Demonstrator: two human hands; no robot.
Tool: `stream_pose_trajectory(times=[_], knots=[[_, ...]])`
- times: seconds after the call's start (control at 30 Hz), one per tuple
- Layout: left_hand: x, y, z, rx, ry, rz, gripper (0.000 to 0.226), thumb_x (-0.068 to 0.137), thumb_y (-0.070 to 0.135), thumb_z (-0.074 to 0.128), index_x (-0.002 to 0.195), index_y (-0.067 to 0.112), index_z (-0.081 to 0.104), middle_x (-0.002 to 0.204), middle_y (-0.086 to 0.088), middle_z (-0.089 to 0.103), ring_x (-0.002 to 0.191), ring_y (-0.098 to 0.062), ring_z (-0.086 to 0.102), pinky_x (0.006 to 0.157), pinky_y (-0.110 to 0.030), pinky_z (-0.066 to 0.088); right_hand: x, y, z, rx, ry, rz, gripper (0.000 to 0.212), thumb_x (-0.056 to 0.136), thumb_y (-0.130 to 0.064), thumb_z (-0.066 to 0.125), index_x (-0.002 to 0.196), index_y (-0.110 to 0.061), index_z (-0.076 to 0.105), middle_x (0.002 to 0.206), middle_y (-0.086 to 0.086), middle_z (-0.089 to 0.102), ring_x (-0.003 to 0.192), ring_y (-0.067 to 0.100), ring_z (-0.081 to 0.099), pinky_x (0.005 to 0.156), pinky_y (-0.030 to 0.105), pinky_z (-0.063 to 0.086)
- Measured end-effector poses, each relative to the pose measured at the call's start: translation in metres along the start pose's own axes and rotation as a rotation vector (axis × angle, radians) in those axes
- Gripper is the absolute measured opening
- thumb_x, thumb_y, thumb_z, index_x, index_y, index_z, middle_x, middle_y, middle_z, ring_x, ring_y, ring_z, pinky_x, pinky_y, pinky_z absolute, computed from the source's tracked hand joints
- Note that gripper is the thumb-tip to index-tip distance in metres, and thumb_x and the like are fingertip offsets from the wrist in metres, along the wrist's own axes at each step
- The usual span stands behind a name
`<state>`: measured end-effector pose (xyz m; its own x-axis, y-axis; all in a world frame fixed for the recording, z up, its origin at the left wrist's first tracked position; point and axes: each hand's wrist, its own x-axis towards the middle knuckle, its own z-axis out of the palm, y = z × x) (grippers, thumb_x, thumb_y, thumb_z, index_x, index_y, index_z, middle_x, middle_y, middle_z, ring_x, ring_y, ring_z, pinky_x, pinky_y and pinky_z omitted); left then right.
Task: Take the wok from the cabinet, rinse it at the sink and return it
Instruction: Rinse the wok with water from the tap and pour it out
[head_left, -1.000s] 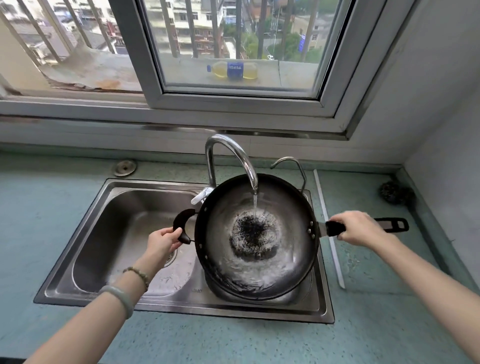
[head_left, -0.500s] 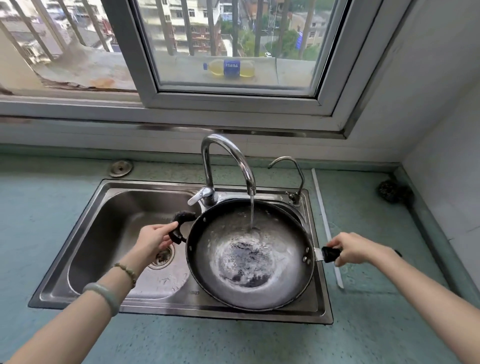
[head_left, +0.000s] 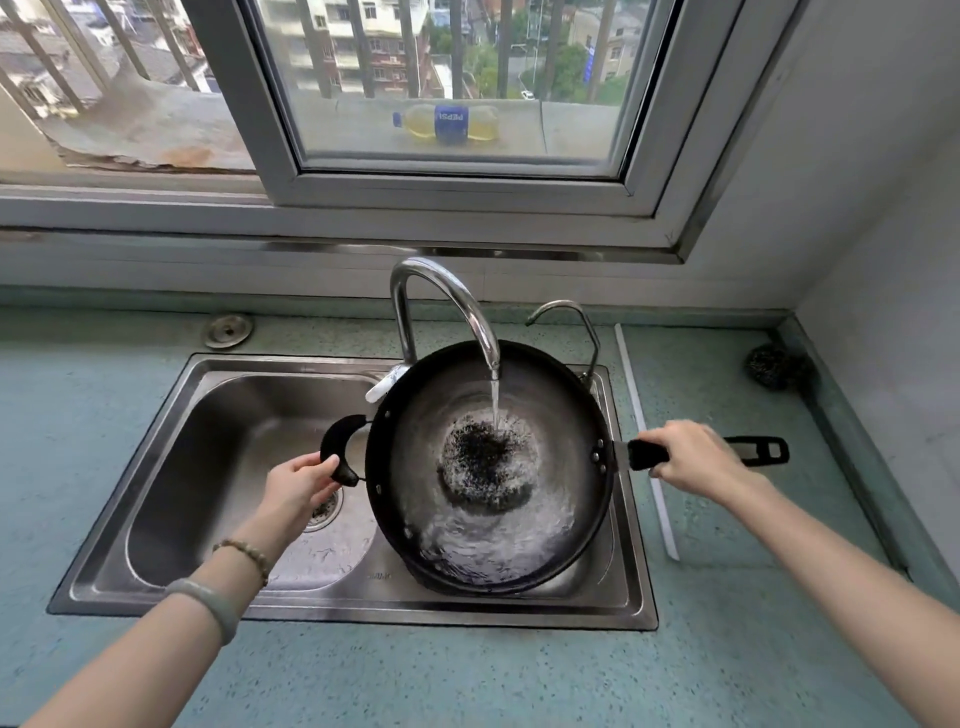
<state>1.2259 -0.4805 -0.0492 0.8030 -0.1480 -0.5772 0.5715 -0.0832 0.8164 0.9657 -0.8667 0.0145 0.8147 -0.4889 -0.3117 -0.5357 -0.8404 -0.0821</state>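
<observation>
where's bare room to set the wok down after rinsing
Bare counter left of the sink, and the wide strip along its front edge. The left basin is free too. Crowded: the right basin under the wok, by the faucet and small tap.

**Steel, Chrome and Speckled Stone**

The wok (head_left: 561, 415) is dark metal, its wet inside gleaming, and its matt black handles (head_left: 647, 453) look like plastic. The sink (head_left: 218, 415) is brushed steel with a dull shine. The faucet (head_left: 402, 322) is mirror-bright chrome. The counter (head_left: 467, 675) is smooth, matt, teal-speckled. A scouring ball (head_left: 769, 366) looks wiry and rough.
</observation>
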Motion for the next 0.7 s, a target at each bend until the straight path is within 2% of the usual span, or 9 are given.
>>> stream_pose_trajectory(times=[0.07, 0.17, 0.27, 0.33, 0.4, 0.5, 0.63, 0.7], knots=[[0.003, -0.009, 0.002, -0.006, 0.02, -0.031, 0.005, 0.089, 0.0, 0.059, 0.093, 0.001, 0.055, 0.08, -0.012, 0.062, 0.057, -0.015, 0.067, 0.064, -0.026, 0.057, -0.002, -0.002, -0.02, -0.073, -0.041, -0.011, 0.028, 0.074, -0.023, 0.072, 0.1, -0.032, 0.067, 0.092, -0.003, 0.067, 0.094, 0.021, 0.063, 0.076, 0.031, 0.046], [0.01, -0.016, 0.005, -0.008, 0.007, -0.085, 0.015, 0.089, 0.005, 0.06, 0.102, 0.0, 0.055, 0.08, -0.013, 0.062, 0.063, -0.021, 0.065, 0.074, -0.031, 0.055, -0.004, -0.004, -0.045, -0.093, -0.178, 0.016, 0.035, 0.07, -0.023, 0.073, 0.103, -0.033, 0.067, 0.094, -0.004, 0.07, 0.092, 0.02, 0.063, 0.071, 0.03, 0.049], [0.012, -0.01, 0.008, 0.015, 0.0, -0.095, 0.008, 0.087, 0.01, 0.064, 0.088, 0.004, 0.058, 0.061, -0.007, 0.068, 0.053, -0.015, 0.066, 0.06, -0.024, 0.055, -0.004, -0.006, -0.054, -0.025, -0.301, 0.041, 0.036, 0.069, -0.021, 0.077, 0.102, -0.032, 0.07, 0.083, -0.007, 0.066, 0.081, 0.015, 0.059, 0.064, 0.027, 0.047], [0.013, -0.001, 0.008, 0.019, -0.001, -0.074, 0.01, 0.085, 0.012, 0.067, 0.086, 0.004, 0.061, 0.055, -0.003, 0.069, 0.062, -0.019, 0.065, 0.068, -0.028, 0.052, -0.003, -0.005, -0.048, 0.006, -0.366, 0.054, 0.037, 0.069, -0.021, 0.078, 0.104, -0.029, 0.07, 0.091, -0.005, 0.069, 0.084, 0.015, 0.058, 0.068, 0.026, 0.046], [0.012, 0.011, 0.005, 0.053, -0.003, -0.027, 0.013, 0.084, 0.013, 0.069, 0.086, 0.002, 0.063, 0.061, -0.008, 0.07, 0.068, -0.023, 0.061, 0.069, -0.028, 0.049, -0.004, -0.004, -0.033, 0.05, -0.417, 0.065, 0.041, 0.07, -0.021, 0.08, 0.109, -0.029, 0.069, 0.101, -0.003, 0.07, 0.088, 0.015, 0.058, 0.07, 0.024, 0.043], [0.005, 0.027, 0.003, 0.097, -0.021, 0.038, 0.014, 0.083, 0.014, 0.069, 0.091, 0.003, 0.064, 0.065, -0.006, 0.069, 0.059, -0.015, 0.063, 0.065, -0.022, 0.05, -0.008, -0.004, -0.003, 0.148, -0.447, 0.073, 0.046, 0.071, -0.021, 0.08, 0.115, -0.031, 0.067, 0.107, -0.003, 0.07, 0.092, 0.015, 0.06, 0.074, 0.025, 0.043], [0.002, 0.038, 0.002, 0.062, -0.027, 0.096, 0.027, 0.084, 0.011, 0.069, 0.107, 0.003, 0.06, 0.087, -0.011, 0.065, 0.08, -0.02, 0.061, 0.086, -0.03, 0.049, -0.009, -0.007, 0.03, 0.275, -0.39, 0.098, 0.051, 0.072, -0.016, 0.08, 0.119, -0.027, 0.065, 0.109, 0.002, 0.069, 0.106, 0.02, 0.06, 0.085, 0.027, 0.044], [0.0, 0.04, 0.002, 0.031, -0.031, 0.11, 0.028, 0.084, 0.008, 0.068, 0.11, 0.004, 0.057, 0.088, -0.01, 0.064, 0.08, -0.019, 0.062, 0.083, -0.028, 0.051, -0.007, -0.009, 0.036, 0.31, -0.324, 0.11, 0.053, 0.072, -0.012, 0.08, 0.122, -0.023, 0.064, 0.112, 0.004, 0.069, 0.107, 0.02, 0.06, 0.09, 0.029, 0.046]])
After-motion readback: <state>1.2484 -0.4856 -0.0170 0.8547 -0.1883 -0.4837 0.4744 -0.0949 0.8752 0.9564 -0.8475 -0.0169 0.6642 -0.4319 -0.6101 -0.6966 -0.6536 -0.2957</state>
